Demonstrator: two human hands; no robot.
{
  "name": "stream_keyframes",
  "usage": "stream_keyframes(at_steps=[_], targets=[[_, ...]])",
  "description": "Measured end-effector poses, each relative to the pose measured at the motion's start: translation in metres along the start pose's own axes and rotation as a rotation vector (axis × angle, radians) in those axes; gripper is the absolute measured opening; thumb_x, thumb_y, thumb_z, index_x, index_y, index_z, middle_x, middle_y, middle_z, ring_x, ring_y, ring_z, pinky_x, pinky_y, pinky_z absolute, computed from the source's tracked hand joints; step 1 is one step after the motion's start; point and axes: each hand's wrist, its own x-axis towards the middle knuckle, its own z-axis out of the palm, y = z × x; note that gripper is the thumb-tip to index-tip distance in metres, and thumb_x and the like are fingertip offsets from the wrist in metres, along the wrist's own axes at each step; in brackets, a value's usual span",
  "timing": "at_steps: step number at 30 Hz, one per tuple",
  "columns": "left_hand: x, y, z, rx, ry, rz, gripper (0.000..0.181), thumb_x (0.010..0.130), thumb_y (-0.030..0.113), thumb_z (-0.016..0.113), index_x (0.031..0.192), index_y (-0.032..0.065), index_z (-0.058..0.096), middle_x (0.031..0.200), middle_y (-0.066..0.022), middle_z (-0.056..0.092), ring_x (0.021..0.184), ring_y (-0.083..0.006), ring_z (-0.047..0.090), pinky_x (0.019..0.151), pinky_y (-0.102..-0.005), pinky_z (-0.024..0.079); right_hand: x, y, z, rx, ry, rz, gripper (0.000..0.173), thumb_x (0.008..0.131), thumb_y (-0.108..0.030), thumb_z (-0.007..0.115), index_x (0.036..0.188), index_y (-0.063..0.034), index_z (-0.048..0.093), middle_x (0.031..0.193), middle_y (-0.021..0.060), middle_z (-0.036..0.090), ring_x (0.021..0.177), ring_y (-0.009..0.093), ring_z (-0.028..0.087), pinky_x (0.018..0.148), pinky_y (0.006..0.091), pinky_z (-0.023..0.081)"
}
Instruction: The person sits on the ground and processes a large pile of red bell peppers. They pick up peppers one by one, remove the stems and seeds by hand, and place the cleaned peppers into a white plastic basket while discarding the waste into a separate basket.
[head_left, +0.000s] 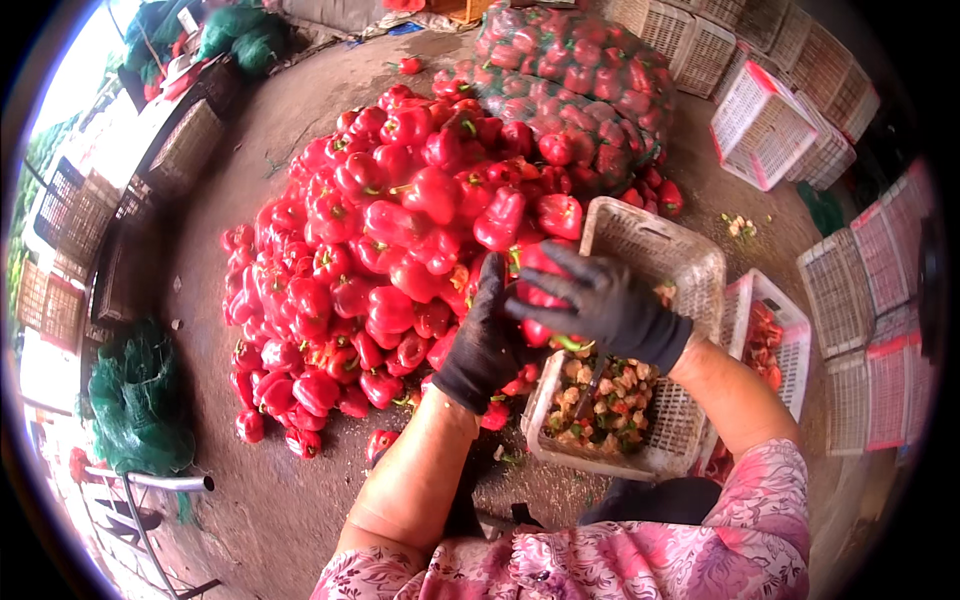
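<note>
My left hand (487, 341), in a dark glove, has its palm and upright thumb against a red bell pepper (541, 281). Over the same pepper lie the spread fingers of my gloved right hand (600, 300), with a green stem showing just below them. A dark, thin object, possibly a blade, points down beneath the right hand; its kind is unclear. Both hands are at the right edge of a large heap of red bell peppers (390, 225). Under the right hand, a dirty white plastic crate (637, 469) holds pale pepper cores and green stems (607, 401).
Another plastic crate (799, 322) with red pepper pieces stands at the right. Green net sacks of peppers (577, 82) lie behind the heap. Stacked crates (836, 292) line the right side; green netting (139, 405) and a metal-tube frame (172, 482) are at the left.
</note>
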Motion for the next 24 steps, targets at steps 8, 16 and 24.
stream_keyframes(at_steps=[8,16,24], targets=[[-0.001,-0.006,0.031,-0.352,-0.107,-0.228,0.064,0.093,0.053,0.047,0.139,0.0093,0.038,0.135,-0.0100,0.050,0.125,-0.0266,0.047,0.110,-0.0464,0.030,-0.046,-0.040,-0.024,1.011,0.326,0.580,0.078,0.081,-0.008,0.066,0.147,-0.0080,0.025,0.150,0.0130,0.028,0.139,0.027,0.026,0.113,0.0376,0.025],[-0.015,-0.063,0.067,0.223,-0.060,0.022,0.050,0.095,0.028,0.050,0.136,0.0004,0.040,0.129,-0.0121,0.052,0.116,-0.0228,0.053,0.100,-0.0345,0.042,-0.082,-0.095,0.017,1.324,0.633,0.991,0.092,0.080,-0.027,0.075,0.146,0.0024,0.017,0.146,0.0172,0.031,0.135,0.024,0.030,0.110,0.0366,0.027],[-0.011,-0.096,0.063,1.340,-0.172,0.521,0.032,0.097,0.016,0.047,0.125,0.0041,0.056,0.108,-0.0185,0.060,0.094,-0.0262,0.063,0.082,-0.0340,0.050,-0.112,-0.096,0.010,1.691,0.947,1.234,0.040,0.085,-0.014,0.070,0.121,-0.0028,0.057,0.110,0.0019,0.063,0.097,0.009,0.057,0.087,0.0253,0.047]])
